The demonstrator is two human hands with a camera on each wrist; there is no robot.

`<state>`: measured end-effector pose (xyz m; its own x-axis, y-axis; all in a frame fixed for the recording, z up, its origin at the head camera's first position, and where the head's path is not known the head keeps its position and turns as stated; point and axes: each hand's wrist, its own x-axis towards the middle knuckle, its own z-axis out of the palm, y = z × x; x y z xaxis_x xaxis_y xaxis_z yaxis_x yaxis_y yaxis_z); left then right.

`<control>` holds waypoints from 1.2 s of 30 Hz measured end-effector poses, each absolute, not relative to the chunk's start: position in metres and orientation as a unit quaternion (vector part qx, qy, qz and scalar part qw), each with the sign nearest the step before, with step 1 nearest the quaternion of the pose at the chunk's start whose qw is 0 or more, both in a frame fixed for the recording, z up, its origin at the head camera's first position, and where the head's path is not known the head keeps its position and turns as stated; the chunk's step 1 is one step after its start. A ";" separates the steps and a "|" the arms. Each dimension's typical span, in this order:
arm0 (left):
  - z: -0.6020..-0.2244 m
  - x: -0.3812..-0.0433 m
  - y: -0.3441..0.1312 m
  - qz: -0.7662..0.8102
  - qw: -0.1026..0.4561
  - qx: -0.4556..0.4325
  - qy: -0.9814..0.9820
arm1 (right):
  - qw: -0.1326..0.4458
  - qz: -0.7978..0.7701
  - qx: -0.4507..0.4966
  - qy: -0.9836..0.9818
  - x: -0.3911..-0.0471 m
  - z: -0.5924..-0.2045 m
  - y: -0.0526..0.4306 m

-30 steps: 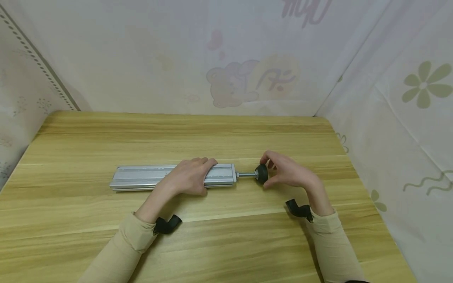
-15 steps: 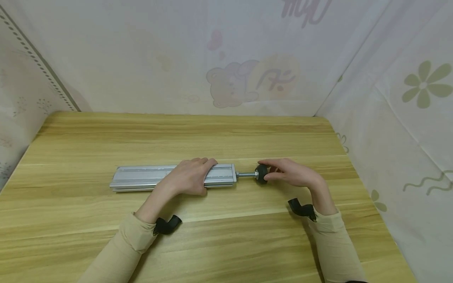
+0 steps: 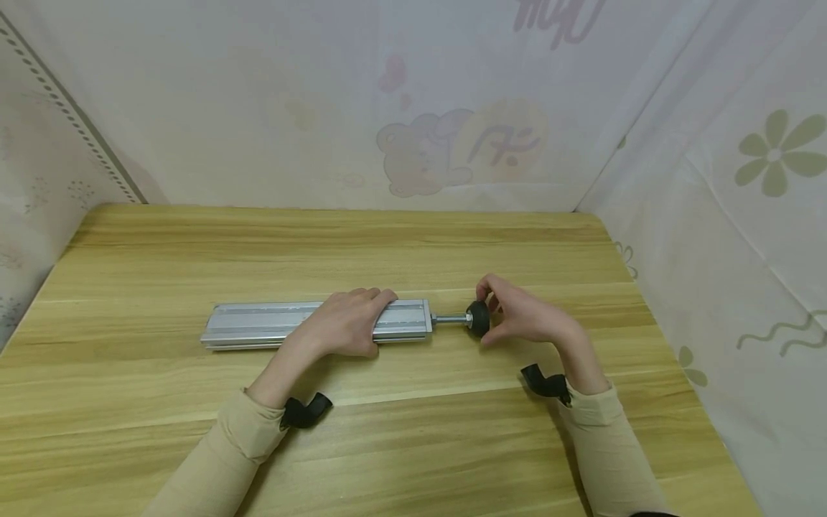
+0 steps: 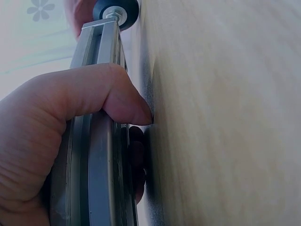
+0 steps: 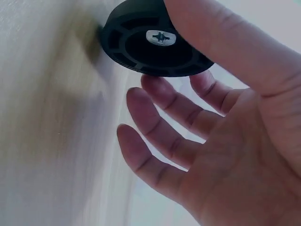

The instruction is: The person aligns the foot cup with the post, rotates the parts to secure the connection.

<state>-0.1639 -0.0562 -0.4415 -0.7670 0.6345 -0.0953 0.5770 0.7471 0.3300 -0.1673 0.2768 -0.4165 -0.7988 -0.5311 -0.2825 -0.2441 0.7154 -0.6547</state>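
A long silver aluminium profile [image 3: 252, 324] lies sideways on the wooden table. From its right end plate sticks a threaded rod [image 3: 450, 319] with a black levelling foot [image 3: 478, 318] at its tip. My left hand [image 3: 341, 323] grips the profile from above, right of its middle; in the left wrist view the thumb [image 4: 124, 101] lies across the near side and fingertips show beneath. My right hand [image 3: 533, 314] pinches the foot at its rim, thumb on the near side and fingers on the far side. The right wrist view shows the foot's ribbed underside with a cross-slotted metal centre [image 5: 161, 37].
The wooden table [image 3: 362, 251] ends at a pale printed cloth [image 3: 258, 108] behind it and another at the right. Black curved pieces [image 3: 306, 411] stick out from both sleeve cuffs, low over the tabletop.
Half a second ago the right hand's fingers were turned and closer together; now the hand has rolled back, with thumb and fingers spread on the foot's rim. Left hand and profile stay put.
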 end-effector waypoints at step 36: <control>-0.441 -0.164 -0.057 0.139 0.100 0.327 0.929 | 0.220 -0.302 -0.228 0.899 -0.168 -0.418 0.278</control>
<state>-0.1638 -0.0566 -0.4414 -0.7662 0.6355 -0.0956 0.5795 0.7475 0.3249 -0.1680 0.2779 -0.4180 -0.7999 -0.5421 -0.2575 -0.2770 0.7141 -0.6428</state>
